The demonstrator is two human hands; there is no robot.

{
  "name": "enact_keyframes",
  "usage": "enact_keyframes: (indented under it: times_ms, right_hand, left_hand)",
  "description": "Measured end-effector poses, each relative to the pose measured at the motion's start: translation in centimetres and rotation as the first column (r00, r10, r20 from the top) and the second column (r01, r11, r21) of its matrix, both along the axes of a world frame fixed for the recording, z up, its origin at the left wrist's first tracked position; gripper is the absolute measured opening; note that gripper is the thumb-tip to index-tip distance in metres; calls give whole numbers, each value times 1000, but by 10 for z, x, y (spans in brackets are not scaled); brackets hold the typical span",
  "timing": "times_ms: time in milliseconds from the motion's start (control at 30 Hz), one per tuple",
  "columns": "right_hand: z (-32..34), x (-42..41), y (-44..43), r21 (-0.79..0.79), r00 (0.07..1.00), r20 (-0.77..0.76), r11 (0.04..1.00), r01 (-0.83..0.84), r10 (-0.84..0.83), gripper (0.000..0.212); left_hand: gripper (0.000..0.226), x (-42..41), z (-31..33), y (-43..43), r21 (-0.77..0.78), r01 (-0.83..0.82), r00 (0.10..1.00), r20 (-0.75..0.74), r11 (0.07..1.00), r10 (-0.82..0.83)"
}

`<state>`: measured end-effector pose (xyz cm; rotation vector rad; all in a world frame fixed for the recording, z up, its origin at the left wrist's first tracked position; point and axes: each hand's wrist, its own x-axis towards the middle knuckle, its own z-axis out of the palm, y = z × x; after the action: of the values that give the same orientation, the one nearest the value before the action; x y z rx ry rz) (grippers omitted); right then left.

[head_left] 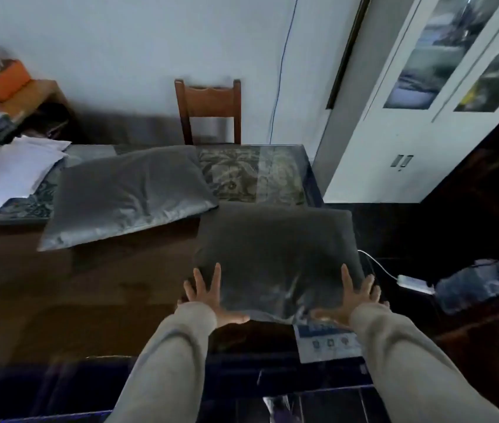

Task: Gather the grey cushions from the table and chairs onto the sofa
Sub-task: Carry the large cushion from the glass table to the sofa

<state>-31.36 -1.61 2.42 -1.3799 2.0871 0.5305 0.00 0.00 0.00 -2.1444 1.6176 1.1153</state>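
Note:
A dark grey cushion (275,248) lies flat in front of me at the right end of the table. My left hand (208,296) grips its near left corner, fingers spread on top and thumb under the edge. My right hand (353,296) holds the near right corner the same way. A second, lighter grey cushion (129,193) lies on the table (89,300) further back and to the left, overlapping a patterned cloth (251,175). No sofa is in view.
A wooden chair (208,108) stands against the wall behind the table. White papers (13,175) lie at the table's left end. A leaflet (327,341) sits under the near cushion. A white cabinet (425,102) is at right, a white charger with cable (414,282) beside a dark bundle.

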Motion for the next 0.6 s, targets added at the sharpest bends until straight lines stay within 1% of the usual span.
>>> enact_keyframes:
  times_ms: [33,67,100,133,167,200,233,267,300,367,433,500,533,600]
  right_hand:
    - [-1,-1,-2,-10,1000,2,1000,15,-15,160]
    - [-15,-14,-29,-3,999,26,999,45,-45,159]
    - [-27,-24,-54,14,998,46,999,40,-41,161]
    - [-25,-23,-54,20,996,77,999,41,-43,165]
    - [-35,-31,-81,59,994,107,998,30,-36,168]
    - [-46,-39,-102,75,991,132,997,-7,-3,169]
    - [-43,-37,-99,80,990,144,997,-21,10,167]
    - [-49,-43,-117,115,986,166,993,-31,11,163]
    - [-59,-49,-130,103,984,180,994,-25,7,160]
    - [-73,-50,-130,62,979,201,998,9,-22,155]
    - [-83,-48,-130,6,977,212,1000,13,-14,155]
    - [-93,-50,-132,19,963,264,998,55,-58,153]
    - [-89,-47,-132,-3,963,268,999,40,-38,153]
    - [-89,-50,-131,-4,961,271,998,65,-61,152]
  left_hand:
    - [148,-1,0,2,5,-3,999,35,1000,2]
    - [150,-13,-11,-19,12,-70,995,66,997,69]
    - [154,-24,-19,-36,44,-135,988,85,990,131]
    - [157,-19,-17,-34,44,-168,980,112,985,162]
    - [160,-24,-19,-51,33,-185,973,143,982,179]
    - [160,-27,-26,-68,54,-167,973,171,984,156]
    - [159,-21,-21,-65,67,-146,973,188,987,132]
    - [158,-19,-25,-78,85,-123,974,200,989,104]
    - [158,-20,-26,-89,107,-140,974,192,984,118]
    - [154,-16,-26,-94,85,-171,973,174,982,155]
    - [145,-14,-26,-104,51,-258,960,127,965,250]
    - [138,-15,-29,-114,29,-296,951,108,955,291]
    - [137,-13,-28,-114,14,-310,947,97,951,307]
    - [135,-16,-27,-113,0,-316,944,96,949,315]
